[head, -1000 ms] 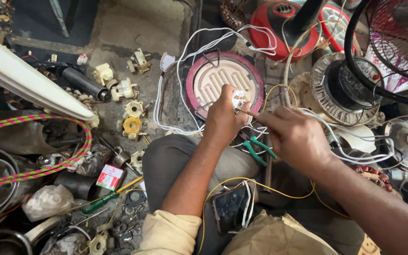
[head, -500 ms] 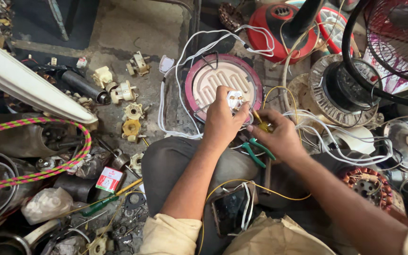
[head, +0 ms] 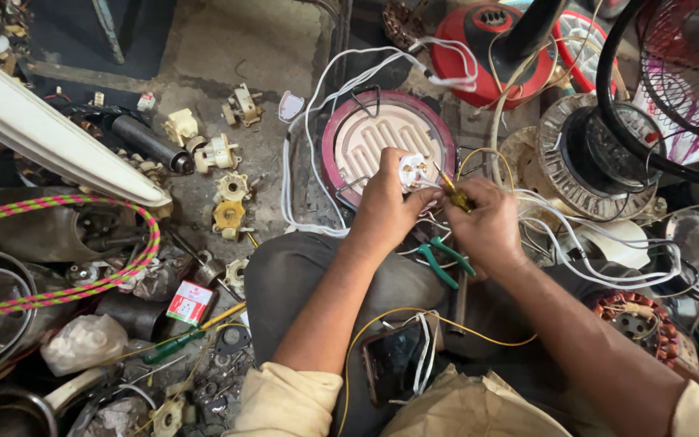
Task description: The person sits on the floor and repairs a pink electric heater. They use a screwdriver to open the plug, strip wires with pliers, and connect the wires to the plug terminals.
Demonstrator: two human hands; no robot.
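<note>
My left hand (head: 386,210) grips a small white plug (head: 412,171) with metal pins, held up over my lap. My right hand (head: 487,222) holds a yellow-handled screwdriver (head: 455,194) whose tip points into the plug. White wires (head: 446,218) run from the plug away to the right. Green-handled pliers (head: 444,260) lie on my knee just below both hands. Behind the hands lies a round heating plate (head: 366,137) with a dark red rim and a white coil.
A phone (head: 390,360) and a thin yellow wire (head: 463,320) rest on my lap. Left on the floor are cream switch parts (head: 228,202), a green screwdriver (head: 180,340), a pink-green cord (head: 66,206). Right are a fan guard (head: 673,97), motor parts (head: 576,154), a red fan base (head: 491,40).
My right hand has moved left, closer to the plug, and the screwdriver tip now meets it. My left hand has turned the plug slightly upward.
</note>
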